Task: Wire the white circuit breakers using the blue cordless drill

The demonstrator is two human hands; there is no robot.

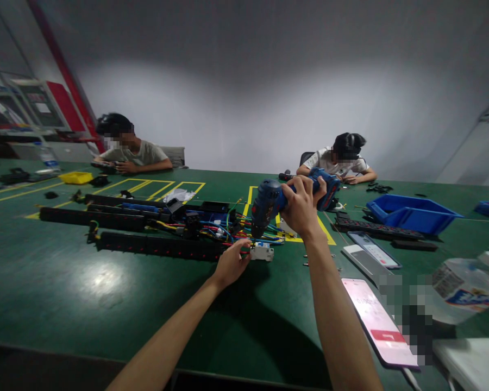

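while my right hand point(303, 209) grips the heavy drill point(287, 200) by its handle, my left hand point(231, 264) pinches the light, rigid breaker point(262, 252) beneath it.

The right hand point(303, 209) covers the middle of the drill point(273, 200), and the bit's tip is too small to make out against the wires point(228, 225). The left hand point(232, 263) hides the near end of the breaker point(263, 252). Both forearms run off the bottom edge. A pixelated patch masks part of the bottle point(464, 288) and the phone point(377, 320) beside it. Far shelves point(20, 103) are blurred.
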